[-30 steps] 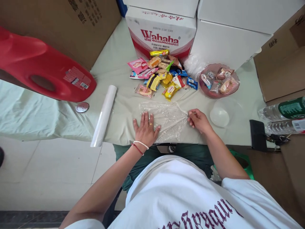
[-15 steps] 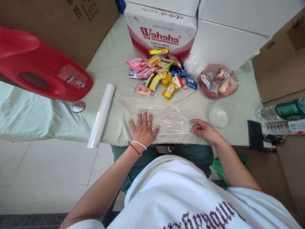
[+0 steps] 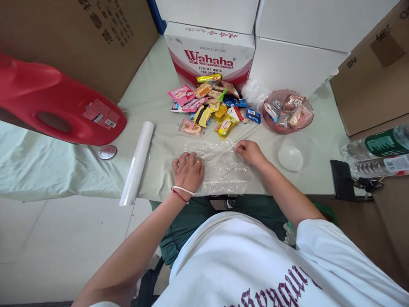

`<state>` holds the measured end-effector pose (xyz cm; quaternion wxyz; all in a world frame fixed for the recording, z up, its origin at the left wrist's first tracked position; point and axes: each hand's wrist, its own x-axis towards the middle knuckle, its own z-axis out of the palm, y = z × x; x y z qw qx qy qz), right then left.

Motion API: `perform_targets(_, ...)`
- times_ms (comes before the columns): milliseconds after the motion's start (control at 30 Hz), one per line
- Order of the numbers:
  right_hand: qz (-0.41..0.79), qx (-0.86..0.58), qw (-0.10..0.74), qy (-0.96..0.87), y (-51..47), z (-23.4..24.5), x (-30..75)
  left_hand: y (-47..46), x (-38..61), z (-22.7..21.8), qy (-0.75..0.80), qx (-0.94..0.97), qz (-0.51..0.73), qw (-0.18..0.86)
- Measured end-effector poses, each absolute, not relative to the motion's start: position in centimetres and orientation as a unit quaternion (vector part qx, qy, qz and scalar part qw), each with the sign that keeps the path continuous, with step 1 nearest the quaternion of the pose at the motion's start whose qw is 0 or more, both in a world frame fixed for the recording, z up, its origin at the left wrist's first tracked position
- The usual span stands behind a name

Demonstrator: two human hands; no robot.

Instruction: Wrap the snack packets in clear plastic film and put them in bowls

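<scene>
A crumpled sheet of clear plastic wrap (image 3: 223,170) lies on the pale cloth-covered table (image 3: 153,94) in front of me. My left hand (image 3: 188,170) rests on the sheet's left part with its fingers curled down onto it. My right hand (image 3: 249,152) pinches the sheet's far right edge, fingers closed. A roll of plastic wrap (image 3: 137,163) lies to the left of my left hand. Beyond the sheet sits a pile of small wrapped snacks (image 3: 211,106).
A pink bowl (image 3: 287,113) holding wrapped snacks stands at the right, a clear bowl (image 3: 292,155) nearer. A red jug (image 3: 54,106) lies at left beside a round cap (image 3: 107,152). Cardboard and white boxes (image 3: 211,55) line the back. Bottles (image 3: 377,153) lie at far right.
My right hand moved up and left along the sheet, from its near right edge to its far edge. My left hand's fingers curled from flat to bent.
</scene>
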<state>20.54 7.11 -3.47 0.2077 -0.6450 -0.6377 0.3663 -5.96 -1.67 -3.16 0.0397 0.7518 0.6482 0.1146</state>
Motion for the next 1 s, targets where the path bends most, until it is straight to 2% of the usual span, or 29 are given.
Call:
perform_targets(100, 0.478, -0.639, 0.301, -0.522, 7.7, -3.2, 21.1, -1.1, -6.1, -3.9, 0.629, 0.769, 0.11, 0.029)
perform_targets(167, 0.551, -0.625, 0.333, -0.441, 7.5, -2.4, 22.0, -0.7, -6.3, -4.4, 0.635, 0.766, 0.095, 0.041)
perform_targets(333, 0.64, -0.617, 0.306, -0.341, 6.5, -0.9, 22.9, 0.1, -6.4, -4.8, 0.657, 0.749, 0.042, 0.078)
perform_targets(600, 0.525, -0.667, 0.335, -0.41, 8.8, -2.2, 20.6, -0.3, -6.1, -4.5, 0.635, 0.77, 0.006, 0.06)
perform_targets(733, 0.504, -0.661, 0.4, -0.385, 9.1, -2.4, 22.0, 0.0, -6.3, -4.4, 0.642, 0.763, 0.01, 0.076)
perform_targets(833, 0.5, -0.673, 0.404, -0.365, 8.4, -2.5, 24.4, 0.3, -6.6, -4.3, 0.655, 0.749, 0.03, 0.098)
perform_targets(900, 0.446, -0.703, 0.383, -0.399, 8.1, -2.4, 26.0, 0.4, -6.7, -4.2, 0.665, 0.739, 0.041, 0.104)
perform_targets(1000, 0.289, -0.731, 0.333, -0.52, 8.9, -1.5, 27.0, 0.5, -6.6, -4.3, 0.668, 0.738, 0.046, 0.088)
